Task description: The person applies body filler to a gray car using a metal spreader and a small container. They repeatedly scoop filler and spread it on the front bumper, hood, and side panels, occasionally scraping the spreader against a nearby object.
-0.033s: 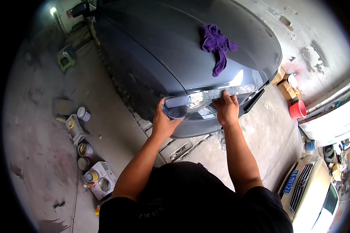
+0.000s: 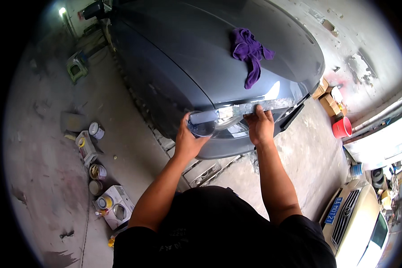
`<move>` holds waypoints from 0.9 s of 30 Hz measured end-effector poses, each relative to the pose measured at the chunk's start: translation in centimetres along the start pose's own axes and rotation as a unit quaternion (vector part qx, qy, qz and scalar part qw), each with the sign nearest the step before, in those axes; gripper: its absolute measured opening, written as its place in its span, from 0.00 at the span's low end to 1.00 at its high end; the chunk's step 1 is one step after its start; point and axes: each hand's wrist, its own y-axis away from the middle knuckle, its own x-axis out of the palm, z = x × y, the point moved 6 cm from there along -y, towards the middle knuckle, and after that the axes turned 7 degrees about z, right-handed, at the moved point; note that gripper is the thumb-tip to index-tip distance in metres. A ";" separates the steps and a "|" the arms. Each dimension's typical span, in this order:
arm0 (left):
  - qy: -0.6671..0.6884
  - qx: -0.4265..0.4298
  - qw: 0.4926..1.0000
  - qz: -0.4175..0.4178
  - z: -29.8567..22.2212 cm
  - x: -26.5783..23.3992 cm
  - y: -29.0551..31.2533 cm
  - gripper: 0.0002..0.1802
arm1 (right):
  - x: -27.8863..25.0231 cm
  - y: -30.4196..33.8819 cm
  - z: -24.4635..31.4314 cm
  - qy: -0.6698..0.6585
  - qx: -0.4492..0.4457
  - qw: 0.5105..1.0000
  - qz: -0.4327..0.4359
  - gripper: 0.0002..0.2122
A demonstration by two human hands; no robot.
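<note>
In front of the dark grey car [image 2: 174, 71] my left hand [image 2: 187, 142] is closed around a clear round cup [image 2: 203, 130] with dark contents. A long flat stick [image 2: 239, 110], smeared with grey, reaches from over the cup out to the right. My right hand [image 2: 261, 127] pinches this stick, thumb on top and fingers curled below. The stick's left end lies at the cup's mouth; how deep it reaches inside I cannot tell. Behind the stick the car's headlight partly shows. On the hood lies a crumpled purple cloth [image 2: 251, 53].
Paint cans [image 2: 96, 130] and a white box [image 2: 116, 206] stand on the floor to the left, with a green stool [image 2: 77, 67] farther off. To the right are cardboard boxes [image 2: 329, 105], a red bucket [image 2: 342, 127] and a beige car [image 2: 359, 214].
</note>
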 end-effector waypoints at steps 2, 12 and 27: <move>-0.005 -0.003 1.000 -0.008 0.1 0.2 0.0 0.48 | -0.3 -0.2 -0.3 -0.011 0.006 1.000 0.000 0.06; -0.008 -0.015 1.000 -0.023 0.8 0.9 0.1 0.47 | -1.7 -0.9 -1.1 -0.039 0.021 0.999 0.000 0.04; 0.004 -0.009 1.000 -0.005 0.3 1.1 -0.4 0.47 | -2.1 -1.1 -0.8 -0.057 0.020 0.998 0.001 0.06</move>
